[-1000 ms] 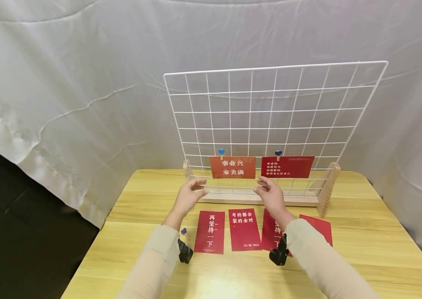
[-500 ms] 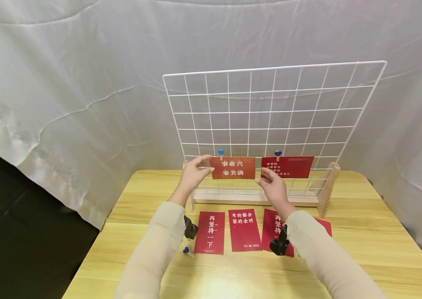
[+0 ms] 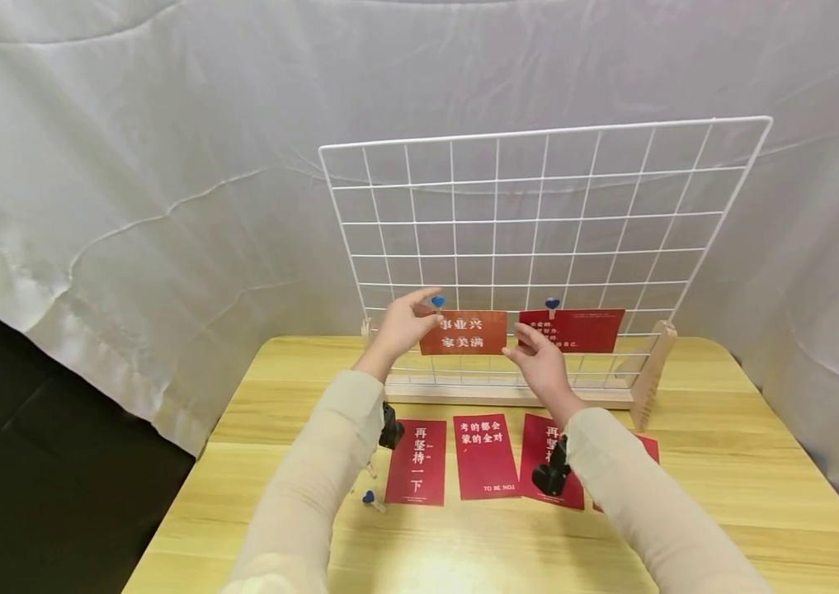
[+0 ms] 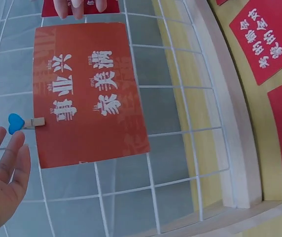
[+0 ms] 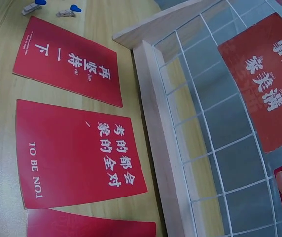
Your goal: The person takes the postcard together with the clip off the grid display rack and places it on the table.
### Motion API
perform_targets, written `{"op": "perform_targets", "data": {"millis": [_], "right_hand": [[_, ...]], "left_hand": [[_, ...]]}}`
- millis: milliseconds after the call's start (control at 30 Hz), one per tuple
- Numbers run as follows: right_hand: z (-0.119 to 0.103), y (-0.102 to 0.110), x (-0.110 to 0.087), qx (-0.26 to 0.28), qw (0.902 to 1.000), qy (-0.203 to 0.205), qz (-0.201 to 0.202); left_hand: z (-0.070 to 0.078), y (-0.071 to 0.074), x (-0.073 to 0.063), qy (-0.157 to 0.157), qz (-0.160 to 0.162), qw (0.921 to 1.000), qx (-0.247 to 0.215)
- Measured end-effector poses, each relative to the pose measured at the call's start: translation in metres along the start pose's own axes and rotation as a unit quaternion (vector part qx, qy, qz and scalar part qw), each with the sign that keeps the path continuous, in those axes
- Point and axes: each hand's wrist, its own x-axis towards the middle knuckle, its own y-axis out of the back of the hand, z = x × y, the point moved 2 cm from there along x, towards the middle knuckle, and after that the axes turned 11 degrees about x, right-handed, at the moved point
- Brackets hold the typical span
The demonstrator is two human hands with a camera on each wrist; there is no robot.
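An orange-red card [image 3: 474, 332] with white characters hangs on the white wire grid [image 4: 173, 129], held at its top edge by a wooden clip with a blue heart [image 4: 16, 123]. My left hand [image 3: 400, 327] is at the card's upper left, fingers spread apart with the fingertips right by the heart. My right hand [image 3: 540, 363] is beside the card's right edge, its fingers slightly bent and overlapping a second, darker red card [image 3: 588, 330]. That one hangs from a dark blue heart clip [image 3: 553, 304]. Nothing shows between the fingers of either hand.
The grid stands in a wooden base [image 3: 478, 396]. Several red cards lie in front of it, among them a left one [image 3: 417, 462] and a "TO BE NO.1" card [image 3: 487, 458]. Another blue heart clip [image 3: 370, 497] lies on the table [image 3: 241, 495]. Grey cloth [image 3: 241, 165] surrounds the table.
My left hand has risen from below the grid's cards to the blue heart clip. My right hand has moved slightly to the orange-red card's right edge. The hanging cards look much the same.
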Motion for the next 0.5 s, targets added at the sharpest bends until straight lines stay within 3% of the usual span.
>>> {"op": "perform_targets", "data": {"millis": [300,500], "right_hand": [[-0.001,-0.006,0.005,-0.006,1.0,0.0,-0.002],[0.0,-0.012,0.011,-0.008,0.9999,-0.008,0.004]], "left_hand": [[0.012,-0.001,0.009,-0.025,-0.031,0.9902,0.134],[0.012,-0.004,0.013,-0.046,-0.024,0.968,0.246]]}}
